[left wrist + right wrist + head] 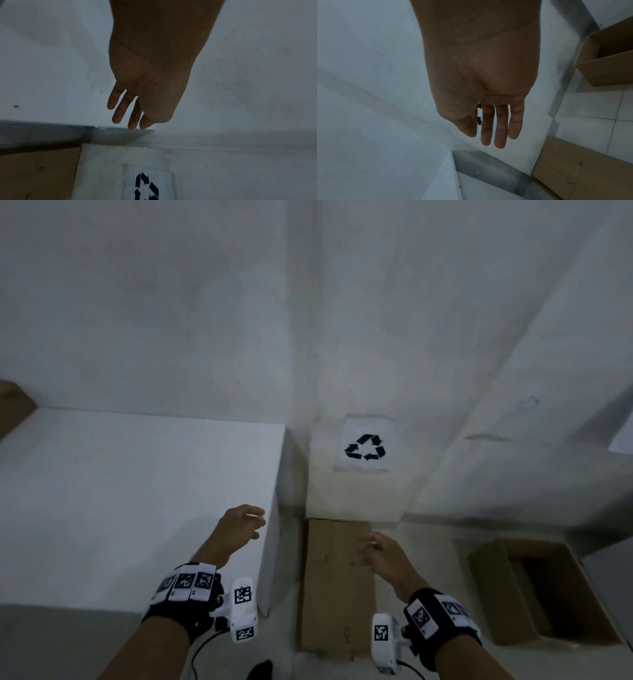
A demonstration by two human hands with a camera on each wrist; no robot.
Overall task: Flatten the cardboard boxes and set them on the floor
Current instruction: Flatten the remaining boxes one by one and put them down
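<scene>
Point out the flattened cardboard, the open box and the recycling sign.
flattened cardboard (337,583), head view, middle of its top face.
open box (493,587), head view, its left wall.
recycling sign (365,447), head view, centre of the arrows symbol.

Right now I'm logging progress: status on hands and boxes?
Left hand, right hand open, empty. Flattened box on floor under recycling sign. Open box still unflattened, right. Nothing blocking.

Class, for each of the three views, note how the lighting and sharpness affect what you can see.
Head view: dim, grey, soft; the flattened cardboard and open box look muddy, straight edges bow. Left wrist view: the left hand is a dark, backlit shape. Right wrist view: the right hand is equally shadowed, though finger creases show.
</scene>
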